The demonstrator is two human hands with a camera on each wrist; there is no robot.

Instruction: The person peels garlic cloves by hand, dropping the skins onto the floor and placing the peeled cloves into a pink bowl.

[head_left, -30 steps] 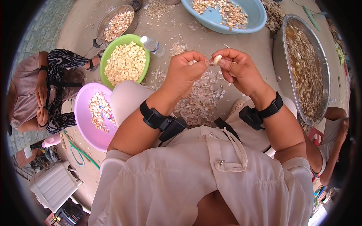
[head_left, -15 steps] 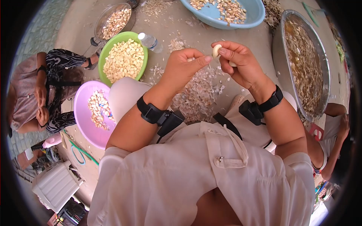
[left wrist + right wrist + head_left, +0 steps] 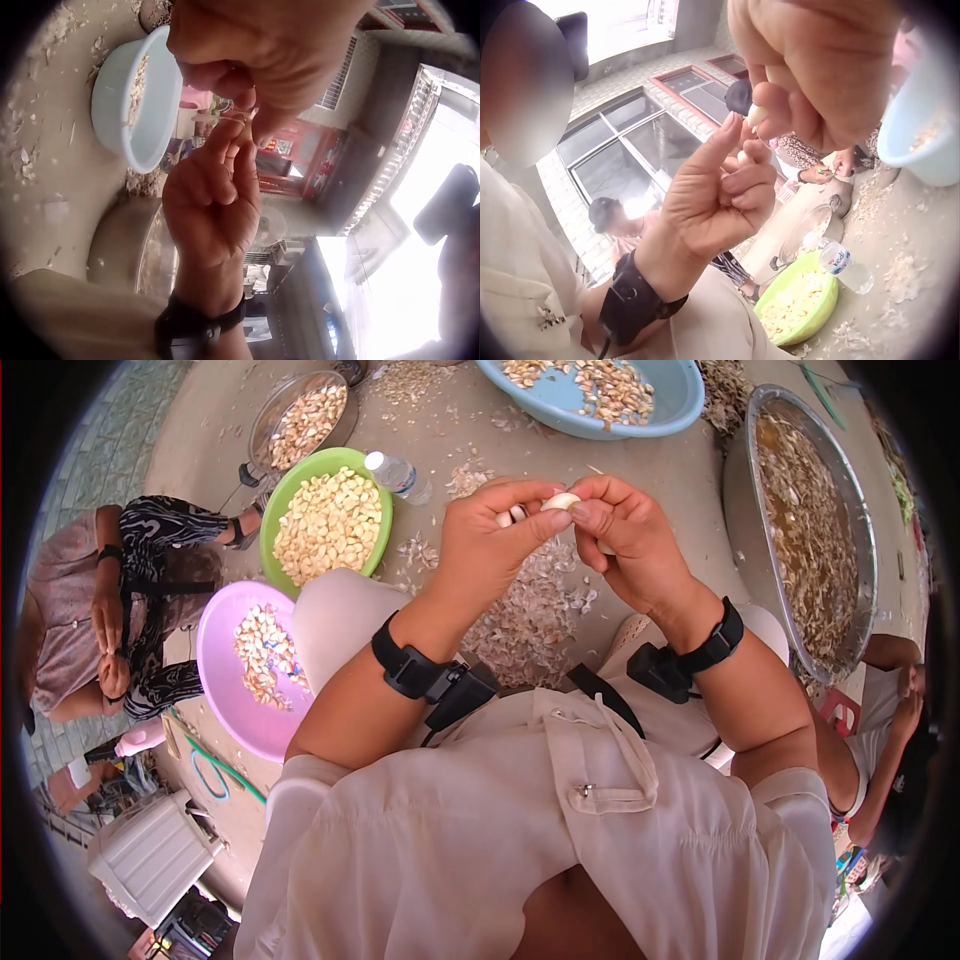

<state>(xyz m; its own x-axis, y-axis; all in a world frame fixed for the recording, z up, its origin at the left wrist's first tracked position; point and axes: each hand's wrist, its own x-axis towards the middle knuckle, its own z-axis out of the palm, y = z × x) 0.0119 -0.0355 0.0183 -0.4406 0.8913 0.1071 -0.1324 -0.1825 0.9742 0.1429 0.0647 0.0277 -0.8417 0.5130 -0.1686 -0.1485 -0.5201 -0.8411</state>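
A pale garlic clove (image 3: 562, 501) is held between the fingertips of both hands in the head view, above the ground between the knees. My left hand (image 3: 492, 532) pinches its left end with thumb and forefinger, and another clove (image 3: 510, 516) sits in its curled fingers. From the other side my right hand (image 3: 638, 545) grips the clove with thumb and forefinger. A further pale clove (image 3: 605, 547) shows partly under its curled fingers. In the right wrist view the pinched clove (image 3: 757, 115) is mostly covered by fingers.
Peeled cloves fill a green basin (image 3: 378, 545); a water bottle (image 3: 392, 472) touches its side. A pink basin (image 3: 225, 670), a blue basin (image 3: 680, 422) and a metal pan (image 3: 262, 445) hold unpeeled cloves. Papery skins (image 3: 530, 622) litter the ground. At right stands a big metal tub (image 3: 742, 520). People sit at both sides.
Half a second ago the clove stood in my right fingers, apart from my left thumb. Now the hands have come together and both pinch it, and it lies more sideways.
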